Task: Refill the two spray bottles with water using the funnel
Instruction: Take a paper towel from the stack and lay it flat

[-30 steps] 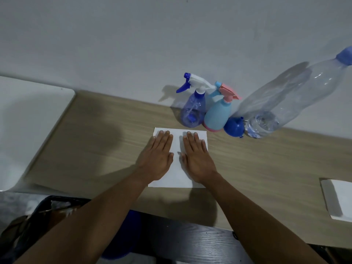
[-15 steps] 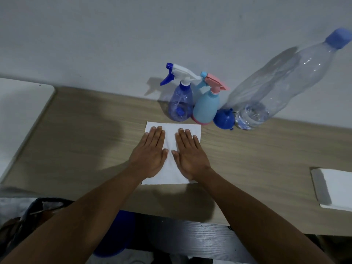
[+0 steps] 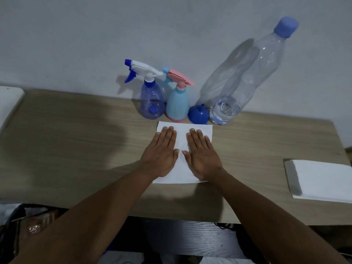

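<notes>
Two spray bottles stand side by side at the back of the wooden table (image 3: 76, 149), against the wall: a clear blue spray bottle (image 3: 151, 101) with a white and blue trigger, and a light blue spray bottle (image 3: 177, 102) with a pink trigger. To their right a small blue funnel (image 3: 198, 114) sits mouth down, beside a tall clear water bottle (image 3: 247, 73) with a blue cap and a little water at its bottom. My left hand (image 3: 162, 152) and my right hand (image 3: 202, 154) lie flat, palms down, on a white paper sheet (image 3: 181, 136) in front of the bottles. Both hold nothing.
A stack of white paper or cloth (image 3: 322, 180) lies at the table's right edge. A white surface (image 3: 8, 100) adjoins the table on the left. Below the front edge are a dark bag (image 3: 28, 225) and a dark wooden floor.
The view has shifted, so the bottles and sheet sit more centrally and the water bottle shows whole. My hands lie flat on the sheet as before, a little further apart.
</notes>
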A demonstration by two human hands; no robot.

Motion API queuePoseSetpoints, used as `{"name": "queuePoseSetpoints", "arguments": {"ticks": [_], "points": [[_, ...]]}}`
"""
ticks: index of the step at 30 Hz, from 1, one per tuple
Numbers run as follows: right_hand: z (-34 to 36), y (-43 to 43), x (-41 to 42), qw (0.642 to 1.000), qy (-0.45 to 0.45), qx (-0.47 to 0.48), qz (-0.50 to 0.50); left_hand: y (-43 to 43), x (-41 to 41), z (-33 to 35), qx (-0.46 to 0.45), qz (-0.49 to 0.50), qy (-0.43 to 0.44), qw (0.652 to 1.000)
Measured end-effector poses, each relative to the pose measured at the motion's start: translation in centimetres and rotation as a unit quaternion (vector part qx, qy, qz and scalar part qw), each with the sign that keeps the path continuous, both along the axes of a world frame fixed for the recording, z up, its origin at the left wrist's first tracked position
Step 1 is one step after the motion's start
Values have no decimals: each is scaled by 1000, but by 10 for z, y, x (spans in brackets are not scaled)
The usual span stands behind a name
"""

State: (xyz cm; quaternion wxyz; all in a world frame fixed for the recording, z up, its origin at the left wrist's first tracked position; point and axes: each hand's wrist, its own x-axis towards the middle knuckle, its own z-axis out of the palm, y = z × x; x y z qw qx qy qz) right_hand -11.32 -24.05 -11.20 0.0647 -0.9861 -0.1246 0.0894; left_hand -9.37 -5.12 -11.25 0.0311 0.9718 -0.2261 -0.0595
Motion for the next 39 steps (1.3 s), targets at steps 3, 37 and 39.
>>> {"name": "queuePoseSetpoints", "arguments": {"ticks": [3,37,39], "points": [[0,-29,-5,1000,-4,1,-9,-30,-1,0,10,-8,-2,1000],[4,-146,-167,999,10,11,-48,-149,-151,4,2,-52,-5,999],[3,-133,-168,999,2,15,-47,-136,-152,4,6,-48,-2,999]]}}
